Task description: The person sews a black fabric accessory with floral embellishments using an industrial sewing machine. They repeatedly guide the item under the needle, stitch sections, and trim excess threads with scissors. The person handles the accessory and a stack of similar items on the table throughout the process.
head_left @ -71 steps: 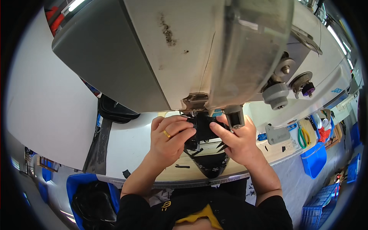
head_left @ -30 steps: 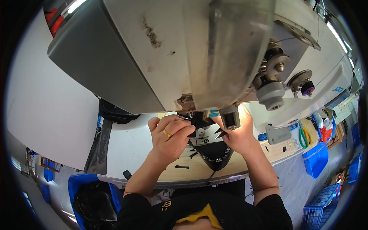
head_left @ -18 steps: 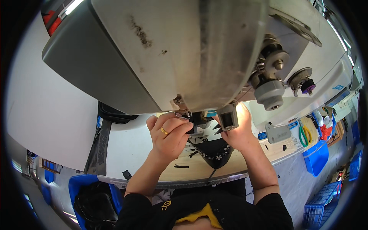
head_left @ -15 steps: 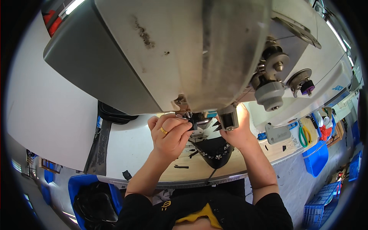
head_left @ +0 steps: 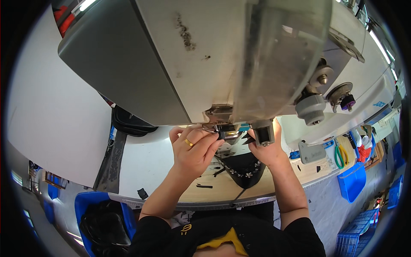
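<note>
A large grey sewing machine head [head_left: 222,60] fills the upper picture. Under it, my left hand [head_left: 192,150], with a gold ring, pinches a black piece of fabric [head_left: 242,169] near the needle area. My right hand [head_left: 267,147] holds the same fabric from the right, partly hidden behind the machine's lower parts. The fabric has a row of small shiny studs and hangs toward the table's front edge. The needle itself is hidden by the machine.
The pale wooden table [head_left: 214,190] carries small black scraps. Green-handled scissors [head_left: 340,156] and a grey tool [head_left: 312,152] lie at the right. Blue bins [head_left: 351,182] stand to the right, a blue bin with black material [head_left: 100,222] at lower left.
Both hands have moved up under the machine with the black fabric; the head has leaned closer, so the machine covers more of the hands.
</note>
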`<action>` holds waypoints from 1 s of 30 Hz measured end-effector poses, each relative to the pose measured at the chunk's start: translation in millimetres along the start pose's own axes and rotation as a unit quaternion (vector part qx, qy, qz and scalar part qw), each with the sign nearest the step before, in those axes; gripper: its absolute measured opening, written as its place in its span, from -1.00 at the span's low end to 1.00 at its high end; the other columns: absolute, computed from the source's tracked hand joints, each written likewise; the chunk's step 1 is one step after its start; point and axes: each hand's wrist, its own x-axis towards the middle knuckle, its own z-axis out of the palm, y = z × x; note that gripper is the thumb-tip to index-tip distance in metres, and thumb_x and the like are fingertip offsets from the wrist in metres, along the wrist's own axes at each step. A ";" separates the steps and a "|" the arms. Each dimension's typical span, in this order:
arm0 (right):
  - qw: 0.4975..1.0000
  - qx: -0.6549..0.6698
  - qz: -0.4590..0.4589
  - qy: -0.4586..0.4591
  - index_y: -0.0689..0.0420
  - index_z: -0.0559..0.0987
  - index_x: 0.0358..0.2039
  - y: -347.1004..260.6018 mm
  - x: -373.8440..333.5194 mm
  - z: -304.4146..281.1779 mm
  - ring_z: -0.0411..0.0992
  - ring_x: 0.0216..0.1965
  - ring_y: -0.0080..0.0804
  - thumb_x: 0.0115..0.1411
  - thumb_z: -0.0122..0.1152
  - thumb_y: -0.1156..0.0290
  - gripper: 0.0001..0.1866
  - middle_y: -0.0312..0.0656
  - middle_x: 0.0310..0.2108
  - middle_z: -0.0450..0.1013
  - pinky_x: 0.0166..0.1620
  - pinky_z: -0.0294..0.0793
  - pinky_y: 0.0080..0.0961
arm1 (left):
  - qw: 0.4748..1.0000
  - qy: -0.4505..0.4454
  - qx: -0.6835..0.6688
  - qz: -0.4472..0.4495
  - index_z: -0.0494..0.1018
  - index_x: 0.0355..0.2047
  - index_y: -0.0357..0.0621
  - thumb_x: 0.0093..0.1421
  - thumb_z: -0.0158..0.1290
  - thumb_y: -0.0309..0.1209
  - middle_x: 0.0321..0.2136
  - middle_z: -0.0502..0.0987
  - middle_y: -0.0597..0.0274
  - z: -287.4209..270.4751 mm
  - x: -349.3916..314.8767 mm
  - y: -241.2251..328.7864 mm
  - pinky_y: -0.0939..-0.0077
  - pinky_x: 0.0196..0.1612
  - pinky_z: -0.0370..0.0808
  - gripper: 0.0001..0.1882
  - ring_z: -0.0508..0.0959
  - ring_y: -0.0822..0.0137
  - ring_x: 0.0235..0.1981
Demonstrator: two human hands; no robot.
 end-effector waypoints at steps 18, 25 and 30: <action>0.999 -0.015 0.049 -0.009 0.08 0.58 -0.45 7.2 -11.6 13.2 0.39 -0.46 -0.02 -0.40 0.15 0.64 -0.63 -0.16 -0.53 0.42 -0.40 0.34 -0.17 | 0.999 0.005 -0.047 0.002 0.56 -0.38 -0.07 -0.02 0.27 -0.49 -0.31 0.54 0.40 6.6 -5.9 -10.9 0.37 -0.16 0.28 -0.83 0.56 0.31 -0.28; 0.999 0.002 0.026 0.024 0.16 0.45 -0.62 2.3 -1.3 11.6 0.38 -0.44 -0.03 -0.49 0.15 0.64 -0.73 -0.13 -0.53 0.38 -0.38 0.38 -0.21 | 0.940 -0.151 -0.191 -0.240 0.54 -0.18 -0.18 0.04 0.23 -0.50 -0.21 0.56 0.27 13.0 -28.0 -62.1 0.35 -0.05 0.40 -0.71 0.54 0.24 -0.20; 1.000 0.012 0.025 0.005 0.16 0.52 -0.57 6.0 -0.7 16.2 0.41 -0.38 -0.03 -0.45 0.17 0.65 -0.72 -0.14 -0.50 0.45 -0.33 0.41 -0.21 | 0.839 -0.202 -0.344 -0.370 0.48 -0.05 -0.20 0.08 0.21 -0.50 -0.13 0.53 0.23 59.8 -4.8 -110.5 0.40 -0.06 0.47 -0.61 0.53 0.36 -0.15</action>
